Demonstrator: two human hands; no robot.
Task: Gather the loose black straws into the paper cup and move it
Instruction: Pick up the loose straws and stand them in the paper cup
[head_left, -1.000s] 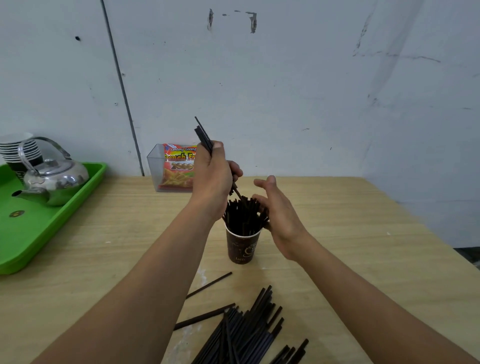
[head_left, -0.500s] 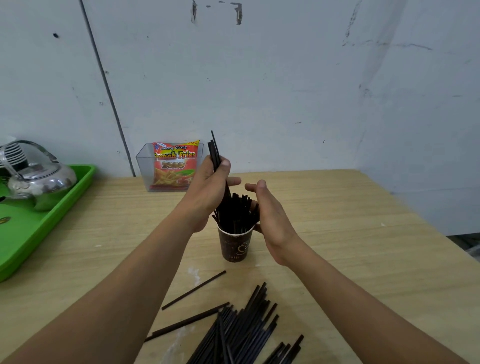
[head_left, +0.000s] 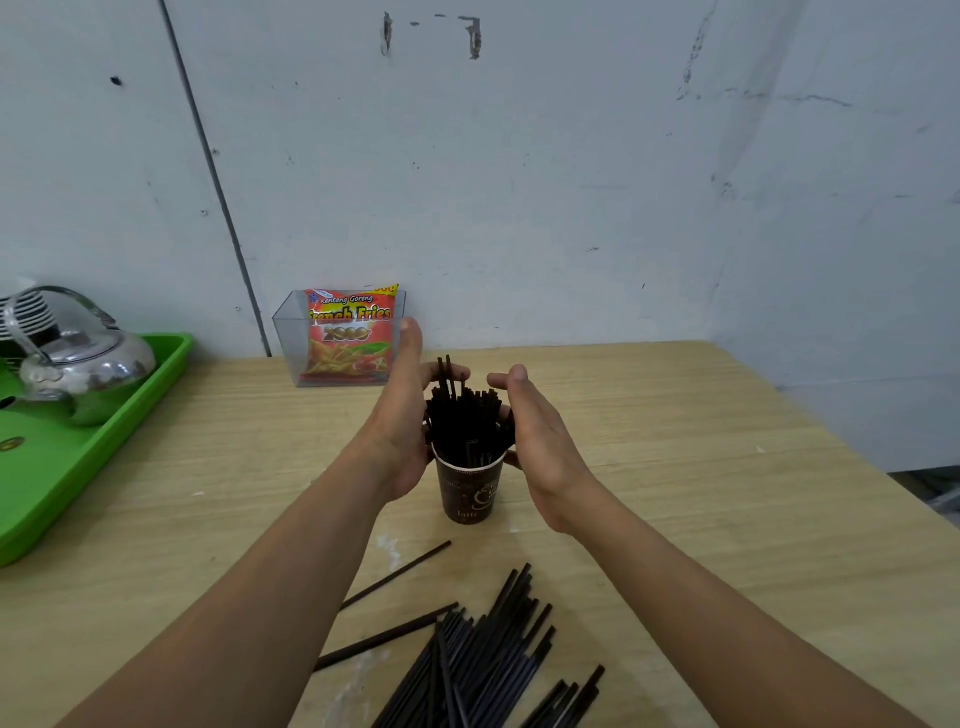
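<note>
Left hand (head_left: 402, 436) had dropped its straws (head_left: 467, 421) into the cup (head_left: 470, 493); it and right hand (head_left: 540, 436), grips released, apparently just cupped them; pile (head_left: 478, 660) remained.

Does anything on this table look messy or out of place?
Yes: loose black straws lie in an untidy heap at the table's near edge, two strays apart on its left, while the bundled straws stand in the paper cup.
</note>
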